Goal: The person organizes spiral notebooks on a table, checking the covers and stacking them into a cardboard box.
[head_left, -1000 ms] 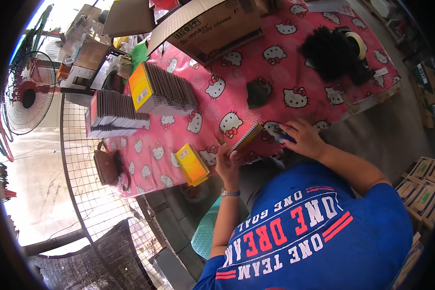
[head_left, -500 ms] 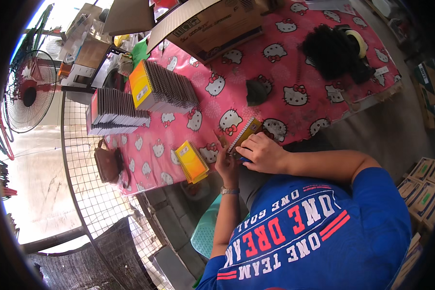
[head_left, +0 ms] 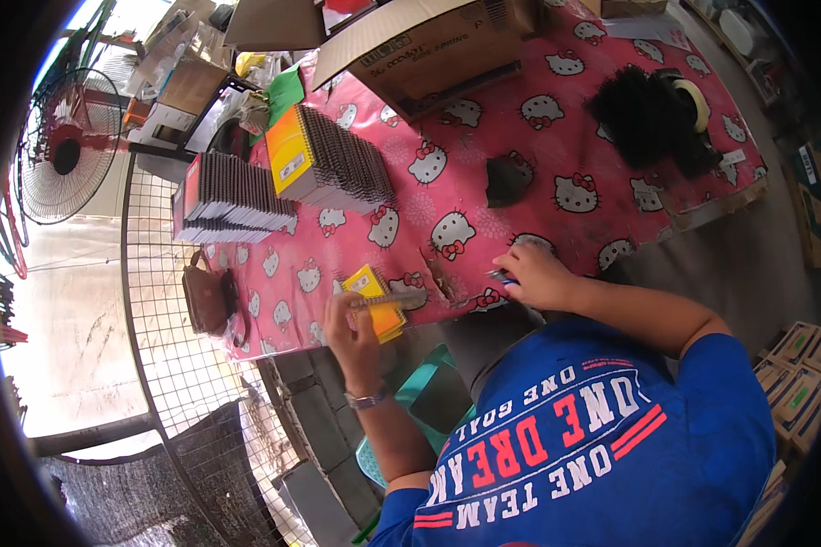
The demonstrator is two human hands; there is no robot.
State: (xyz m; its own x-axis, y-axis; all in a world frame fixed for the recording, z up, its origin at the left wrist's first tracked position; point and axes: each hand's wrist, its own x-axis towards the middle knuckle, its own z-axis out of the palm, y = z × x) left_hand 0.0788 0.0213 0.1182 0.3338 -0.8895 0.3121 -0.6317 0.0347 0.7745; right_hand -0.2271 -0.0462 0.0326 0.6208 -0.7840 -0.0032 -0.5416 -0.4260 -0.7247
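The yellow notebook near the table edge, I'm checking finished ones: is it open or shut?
Shut: the yellow notebook lies flat, cover showing, under the left hand.

Spiral-bound notebook (head_left: 394, 300): thin, seen edge-on, wire binding along its length, pale brownish cover; lying roughly level above the near edge of the counter (head_left: 483, 196), held at one end.

Yellow notebook (head_left: 374, 303): small, bright yellow-orange cover, flat on the pink cartoon-cat cloth at the counter's near edge, directly under the held one.

Small blue item (head_left: 500, 276): partly hidden under a hand; kind cannot be told.
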